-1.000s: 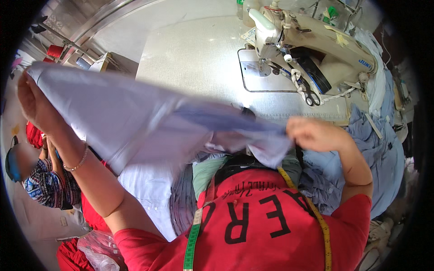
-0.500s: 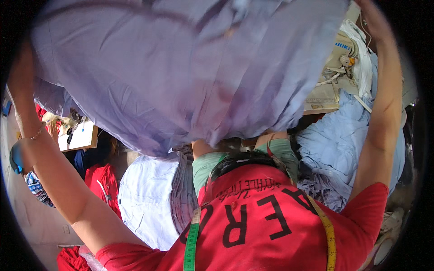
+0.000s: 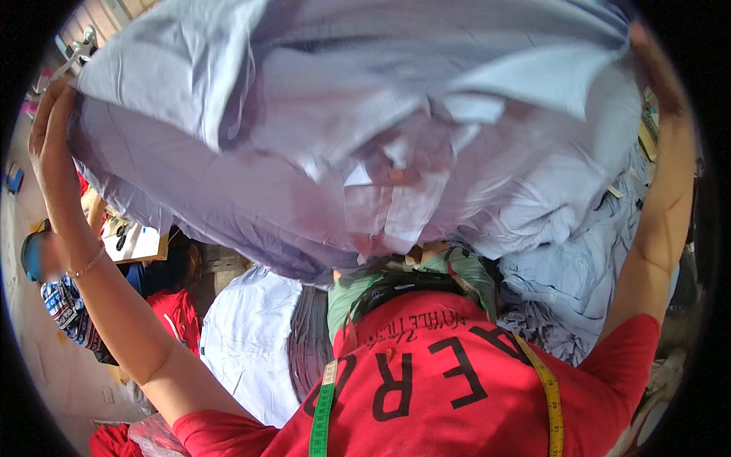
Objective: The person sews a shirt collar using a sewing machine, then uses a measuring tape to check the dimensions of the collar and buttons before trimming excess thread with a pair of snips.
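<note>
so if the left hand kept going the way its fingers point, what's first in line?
Nothing solid, likely. The left hand grips the pale blue garment by its edge, fingers pointing up toward the picture's rim; beyond them only blurred background, depth unclear.

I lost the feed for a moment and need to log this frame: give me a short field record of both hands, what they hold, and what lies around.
left hand: raised, gripping the left edge of the garment
right hand: raised at the upper right, at the garment's other edge; grip partly hidden
garment: pale blue cloth, spread wide overhead, creased, fills most of the view
tape measure: draped over the person's red shirt
below: pile of pale blue garments at right, white garment at lower left
</note>
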Action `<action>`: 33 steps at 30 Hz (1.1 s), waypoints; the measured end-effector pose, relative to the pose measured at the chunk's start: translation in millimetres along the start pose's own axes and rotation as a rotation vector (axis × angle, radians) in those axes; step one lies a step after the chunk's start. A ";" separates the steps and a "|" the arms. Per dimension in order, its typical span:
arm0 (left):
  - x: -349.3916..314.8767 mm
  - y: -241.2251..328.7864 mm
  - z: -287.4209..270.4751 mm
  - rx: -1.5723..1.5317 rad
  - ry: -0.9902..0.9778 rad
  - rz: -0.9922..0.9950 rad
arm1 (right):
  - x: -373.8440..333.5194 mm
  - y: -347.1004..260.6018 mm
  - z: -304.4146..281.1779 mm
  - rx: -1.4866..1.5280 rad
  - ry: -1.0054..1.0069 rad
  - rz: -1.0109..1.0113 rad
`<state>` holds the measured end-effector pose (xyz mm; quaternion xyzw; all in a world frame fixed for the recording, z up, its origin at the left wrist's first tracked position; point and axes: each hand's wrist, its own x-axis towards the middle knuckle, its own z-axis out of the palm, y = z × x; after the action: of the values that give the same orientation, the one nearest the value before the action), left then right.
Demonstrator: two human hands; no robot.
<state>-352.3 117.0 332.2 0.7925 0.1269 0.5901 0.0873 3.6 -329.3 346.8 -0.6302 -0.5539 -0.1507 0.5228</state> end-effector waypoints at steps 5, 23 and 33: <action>-10.4 -13.3 10.7 -0.057 -0.435 -0.183 | -1.2 24.2 -3.5 0.534 -0.143 0.027; -251.8 -162.8 319.0 0.497 -0.465 -0.299 | -148.4 259.3 242.4 -0.666 -0.230 0.227; -244.1 -33.6 342.8 -0.294 -0.963 0.061 | -168.0 209.2 275.4 -0.378 -0.651 0.055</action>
<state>-93.7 78.7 0.8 0.9575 -0.0356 0.1715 0.2292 18.2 -159.1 2.4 -0.7452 -0.6363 -0.0281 0.1977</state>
